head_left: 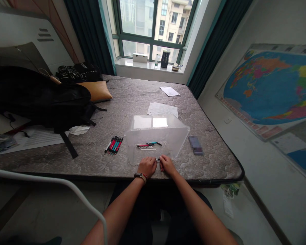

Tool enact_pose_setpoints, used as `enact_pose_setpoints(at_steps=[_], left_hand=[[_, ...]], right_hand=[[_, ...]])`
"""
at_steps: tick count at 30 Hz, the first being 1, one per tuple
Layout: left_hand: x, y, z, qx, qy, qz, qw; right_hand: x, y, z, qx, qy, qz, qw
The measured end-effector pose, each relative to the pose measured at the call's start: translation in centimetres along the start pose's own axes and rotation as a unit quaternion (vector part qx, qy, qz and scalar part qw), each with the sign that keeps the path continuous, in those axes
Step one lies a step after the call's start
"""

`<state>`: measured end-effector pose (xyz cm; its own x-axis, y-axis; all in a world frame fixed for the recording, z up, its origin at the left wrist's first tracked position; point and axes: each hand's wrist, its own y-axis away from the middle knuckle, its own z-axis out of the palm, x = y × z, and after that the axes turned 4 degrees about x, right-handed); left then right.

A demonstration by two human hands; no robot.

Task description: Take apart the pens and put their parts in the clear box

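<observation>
My left hand (147,166) and my right hand (167,165) are close together at the mattress's front edge, fingers closed. Between them shows a short piece of a slim white and black pen (157,159), its ends hidden in my fingers. Just beyond lies a clear plastic box (173,136), tipped on its side with its opening towards me. Inside it are a teal and black pen (152,143), a red pen (145,145) and several thin, pale sticks (147,148), perhaps refills. A row of assorted pens (114,145) lies left of the box.
White papers (163,109) lie behind the box, and a pixelated flat object (196,145) is to its right. A black backpack (48,102) and a tan pouch (98,91) occupy the left side. A white curved tube (66,183) crosses the lower left.
</observation>
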<state>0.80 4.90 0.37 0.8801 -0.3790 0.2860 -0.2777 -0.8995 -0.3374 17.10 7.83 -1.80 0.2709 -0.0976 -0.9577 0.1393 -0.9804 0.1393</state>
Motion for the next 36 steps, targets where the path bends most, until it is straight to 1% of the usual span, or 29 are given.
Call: enact_pose_setpoints(at_steps=[6, 15, 21, 29, 36], left_hand=[[0.09, -0.1, -0.13, -0.004, -0.002, 0.002, 1.0], [0.06, -0.01, 0.23, -0.01, -0.02, 0.003, 1.0], [0.07, 0.1, 0.33, 0.006, -0.003, 0.005, 1.0], [0.1, 0.04, 0.27, 0.016, -0.032, 0.0, 0.999], [-0.06, 0.08, 0.43, 0.022, -0.047, 0.006, 0.999]], right_hand=[[0.08, -0.02, 0.09, 0.027, 0.019, -0.016, 0.999], [0.02, 0.19, 0.21, 0.036, 0.016, -0.015, 0.999], [-0.12, 0.5, 0.2, 0.046, 0.021, -0.017, 0.999], [-0.08, 0.57, 0.18, 0.069, 0.021, -0.017, 0.997], [-0.12, 0.63, 0.13, 0.059, -0.006, -0.012, 0.998]])
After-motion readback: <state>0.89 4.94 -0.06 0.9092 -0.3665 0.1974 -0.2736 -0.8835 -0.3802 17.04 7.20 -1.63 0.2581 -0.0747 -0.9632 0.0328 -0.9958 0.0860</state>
